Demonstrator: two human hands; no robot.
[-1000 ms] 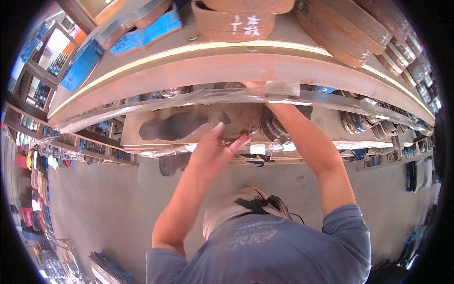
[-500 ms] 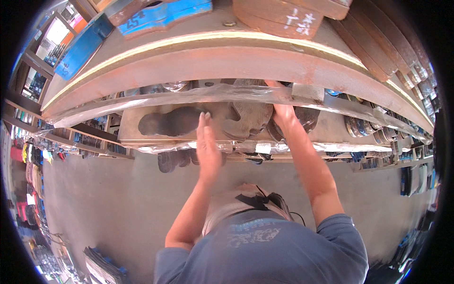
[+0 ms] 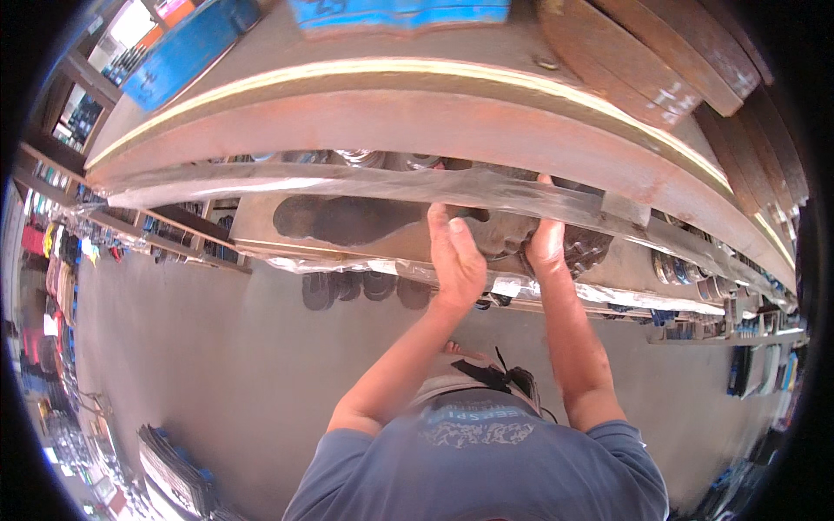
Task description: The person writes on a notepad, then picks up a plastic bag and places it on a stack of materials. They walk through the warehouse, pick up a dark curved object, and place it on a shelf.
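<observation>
Both hands reach into a shelf below a thick edge beam, on either side of a grey sole-shaped piece [image 3: 506, 234] with a wavy edge. My left hand [image 3: 456, 258] stands at its left side, fingers stretched up and thumb apart. At its right side my right hand [image 3: 547, 239] has its fingers extended, touching or very close to the piece. A plastic-wrapped strip [image 3: 347, 182] crosses in front and covers part of the fingers. A dark sole-shaped piece [image 3: 347, 220] lies flat to the left; a dark, rough-textured piece [image 3: 588, 250] lies beside my right hand.
The rusty beam [image 3: 417, 117] spans the shelf front. Above it sit blue metal blocks [image 3: 400, 13] and brown ones [image 3: 621, 74]. Dark soles [image 3: 347, 288] hang or stand below the shelf. Loaded racks [image 3: 65, 295] line the left; stacked sheets [image 3: 174, 473] rest on the floor.
My left hand has moved right, from beside the dark sole-shaped piece to the grey piece. My right hand stays at the grey piece. The view has shifted left.
</observation>
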